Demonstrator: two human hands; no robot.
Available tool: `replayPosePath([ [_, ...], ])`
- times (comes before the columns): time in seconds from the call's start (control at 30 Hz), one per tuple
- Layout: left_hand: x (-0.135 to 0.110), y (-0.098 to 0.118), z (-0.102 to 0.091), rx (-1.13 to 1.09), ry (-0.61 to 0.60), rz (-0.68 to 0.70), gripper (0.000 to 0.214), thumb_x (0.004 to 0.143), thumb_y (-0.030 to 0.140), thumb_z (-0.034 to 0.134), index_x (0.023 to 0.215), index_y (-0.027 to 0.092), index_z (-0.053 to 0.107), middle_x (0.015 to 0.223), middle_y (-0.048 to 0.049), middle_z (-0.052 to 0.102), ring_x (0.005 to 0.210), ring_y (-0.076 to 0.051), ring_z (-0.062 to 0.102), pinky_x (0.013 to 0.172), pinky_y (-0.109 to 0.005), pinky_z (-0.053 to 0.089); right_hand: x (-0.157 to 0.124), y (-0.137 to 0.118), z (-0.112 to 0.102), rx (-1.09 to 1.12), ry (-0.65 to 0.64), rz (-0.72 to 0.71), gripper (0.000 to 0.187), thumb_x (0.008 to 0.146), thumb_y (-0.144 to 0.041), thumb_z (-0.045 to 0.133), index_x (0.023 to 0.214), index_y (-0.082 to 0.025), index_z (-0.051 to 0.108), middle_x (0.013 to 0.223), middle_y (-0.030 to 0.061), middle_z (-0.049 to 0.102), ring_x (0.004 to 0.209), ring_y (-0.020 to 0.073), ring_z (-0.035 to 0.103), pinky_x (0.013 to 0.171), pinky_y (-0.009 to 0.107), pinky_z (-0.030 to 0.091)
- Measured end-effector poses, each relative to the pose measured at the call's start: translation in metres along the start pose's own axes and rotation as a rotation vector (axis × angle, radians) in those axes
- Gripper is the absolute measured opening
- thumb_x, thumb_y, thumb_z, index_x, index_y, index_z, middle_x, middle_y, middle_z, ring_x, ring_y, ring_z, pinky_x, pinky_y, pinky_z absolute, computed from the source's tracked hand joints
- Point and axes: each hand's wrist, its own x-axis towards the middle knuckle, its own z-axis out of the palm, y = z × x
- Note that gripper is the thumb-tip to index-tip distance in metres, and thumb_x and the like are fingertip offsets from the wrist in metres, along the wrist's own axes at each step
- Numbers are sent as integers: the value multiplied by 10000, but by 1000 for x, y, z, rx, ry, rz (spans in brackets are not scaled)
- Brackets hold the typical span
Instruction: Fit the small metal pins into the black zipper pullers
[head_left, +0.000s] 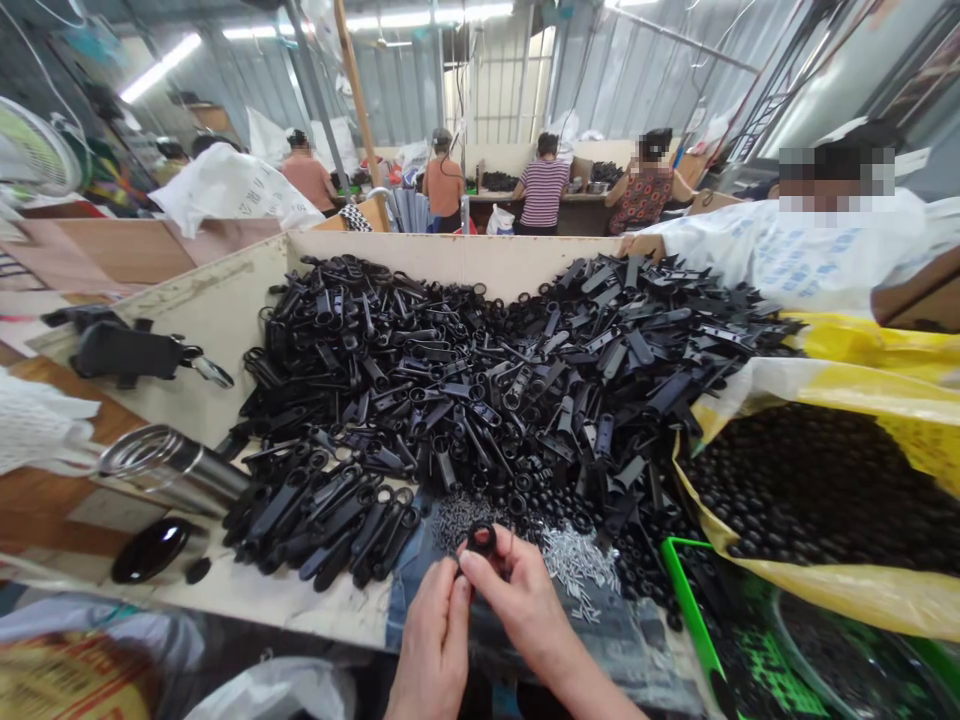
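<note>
My left hand (433,640) and my right hand (517,600) meet at the near edge of the work bin. Both pinch a small black plastic ring (481,540) between their fingertips. Just beyond them lies a heap of small silver screws (577,560) and loose black rings (525,495). A big pile of black plastic handle parts (480,380) fills the bin behind. A row of assembled black handles (330,520) lies to the left of my hands.
A yellow sack (825,490) full of small black pieces stands at the right, above a green crate (694,610). A steel cup (176,465) and a black lid (150,548) lie at the left. Several people work at benches at the back.
</note>
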Motion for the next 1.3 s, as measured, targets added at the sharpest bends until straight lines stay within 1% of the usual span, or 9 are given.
replayPosePath([
  [0.23,7,11,-20,205,-93,23,377,897,593,614,889,239,743,689,-28,699,699,-229,651,664,-289,505,-3,14,-1,198,-62,206,563,736,-599,824,1097,-175,746,737,-12,625,455,58,398,409,181,309],
  [0.33,21,26,-53,508,54,349,289,925,508,610,851,246,708,761,-42,708,746,-233,641,719,-309,466,-2,21,-9,156,-25,190,577,800,-602,774,1224,-215,726,850,16,646,484,61,390,410,183,287],
  [0.43,44,48,-83,983,236,700,216,907,434,652,860,233,717,817,-85,737,848,-287,627,808,-376,411,8,16,-14,-29,-33,116,447,860,-565,716,1108,-198,778,781,32,676,592,140,542,476,220,380],
  [0.6,76,66,-97,1512,314,861,265,944,392,587,863,201,752,872,-109,719,827,-296,557,683,-368,308,41,-16,-10,-617,-99,-159,238,975,-320,574,991,-215,787,818,32,755,726,203,682,656,279,497],
  [0.73,83,55,-98,1532,381,936,230,969,302,558,954,204,765,904,-97,689,825,-270,558,698,-366,320,71,-31,1,-1141,-73,-241,161,983,-223,589,963,-230,748,951,38,768,879,206,730,769,266,507],
  [0.93,83,33,-91,1258,378,1075,177,944,180,587,988,223,753,943,-89,722,854,-249,628,768,-388,396,96,-20,27,-1369,-84,-130,119,923,-245,694,886,-146,746,944,143,778,869,283,759,734,317,523],
  [1.03,88,26,-74,939,179,916,176,937,308,606,1051,238,721,941,-68,741,861,-244,678,832,-390,483,95,-21,23,-1400,-72,-106,146,936,-240,654,882,-155,760,942,130,792,881,280,765,725,313,522],
  [1.2,112,20,-19,446,-100,162,636,869,641,548,1336,210,553,1106,-106,753,953,-289,735,806,-403,587,78,-33,9,-1373,-40,-127,168,912,-366,680,862,-230,764,909,37,809,863,236,768,697,268,501],
  [1.3,128,22,10,302,-220,51,783,794,667,588,1388,164,503,1240,-154,724,1135,-320,691,998,-444,520,70,-39,3,-1345,-53,-157,139,896,-354,698,853,-241,767,894,15,810,816,207,761,660,242,477],
])
